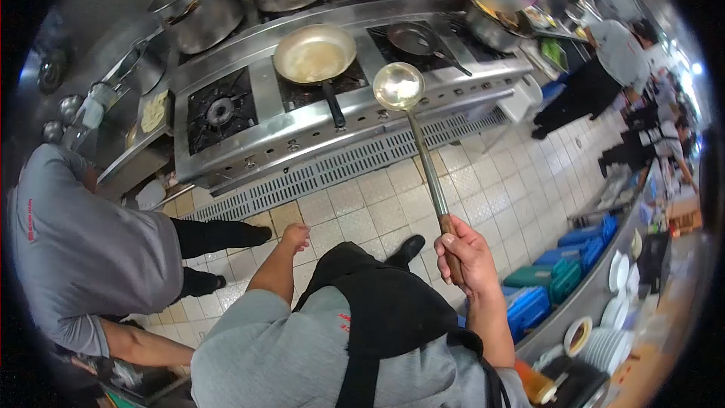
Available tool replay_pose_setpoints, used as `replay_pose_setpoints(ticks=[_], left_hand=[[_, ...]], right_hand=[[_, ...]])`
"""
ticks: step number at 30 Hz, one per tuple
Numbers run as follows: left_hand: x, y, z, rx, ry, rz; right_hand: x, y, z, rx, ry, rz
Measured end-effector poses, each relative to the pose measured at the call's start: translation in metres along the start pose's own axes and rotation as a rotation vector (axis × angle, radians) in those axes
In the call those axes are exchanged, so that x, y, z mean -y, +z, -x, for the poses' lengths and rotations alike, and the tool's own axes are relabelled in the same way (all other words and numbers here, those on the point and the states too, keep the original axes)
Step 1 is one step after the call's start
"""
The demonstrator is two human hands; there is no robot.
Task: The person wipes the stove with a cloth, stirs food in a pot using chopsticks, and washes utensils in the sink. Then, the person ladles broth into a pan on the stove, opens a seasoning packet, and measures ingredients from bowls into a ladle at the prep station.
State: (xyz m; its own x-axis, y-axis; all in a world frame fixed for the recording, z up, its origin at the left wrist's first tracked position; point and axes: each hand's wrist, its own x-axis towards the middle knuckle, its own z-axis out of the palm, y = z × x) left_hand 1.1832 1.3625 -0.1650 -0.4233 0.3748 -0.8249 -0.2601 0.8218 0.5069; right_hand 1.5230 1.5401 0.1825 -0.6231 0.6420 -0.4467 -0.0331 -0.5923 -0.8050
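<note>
My right hand (466, 255) is wrapped round the wooden grip of a long-handled metal ladle (427, 153). The ladle points up and away from me, its shiny round bowl in front of the stove's front edge. Beside my body on the left, my left hand (297, 236) hangs over the tiled floor with its fingers loosely curled and nothing visible in them. A light-coloured frying pan (311, 55) sits on a burner of the stove (264, 117), its black handle towards me. Right of it, a smaller dark pan (414, 38) rests on another burner.
Large steel pots (198, 11) stand at the back left, and flames show under pans at the back. A co-worker in grey (94, 234) leans close on my left; another person (615, 60) is far right. Blue crates (529, 310) and stacked white plates (608, 347) line the right side.
</note>
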Motion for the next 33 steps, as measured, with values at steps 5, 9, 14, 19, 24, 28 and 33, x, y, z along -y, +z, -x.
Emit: replay_pose_setpoints(ticks=[5,9,14,19,24,28,33], left_hand=[[0.022,-0.015,0.042,-0.116,-0.121,0.183],[0.055,-0.009,0.044,-0.246,-0.241,0.407],[0.035,0.032,0.072,-0.344,-0.215,0.676],[-0.017,0.066,0.1,-0.399,-0.112,0.954],[-0.083,0.053,0.089,-0.377,0.02,1.09],[-0.161,0.024,0.062,-0.161,0.248,1.024],[-0.266,0.008,0.036,0.138,0.335,0.846]], right_hand=[[0.038,0.007,-0.08,0.164,0.048,0.09],[0.065,0.004,-0.158,0.252,0.034,0.231],[0.074,-0.002,-0.278,0.321,-0.232,0.741],[0.076,0.036,-0.313,0.257,-0.072,0.863],[0.1,0.044,-0.326,0.473,0.511,-0.226],[0.112,0.053,-0.307,0.411,0.395,0.014],[0.106,0.044,-0.287,0.377,0.178,0.4]])
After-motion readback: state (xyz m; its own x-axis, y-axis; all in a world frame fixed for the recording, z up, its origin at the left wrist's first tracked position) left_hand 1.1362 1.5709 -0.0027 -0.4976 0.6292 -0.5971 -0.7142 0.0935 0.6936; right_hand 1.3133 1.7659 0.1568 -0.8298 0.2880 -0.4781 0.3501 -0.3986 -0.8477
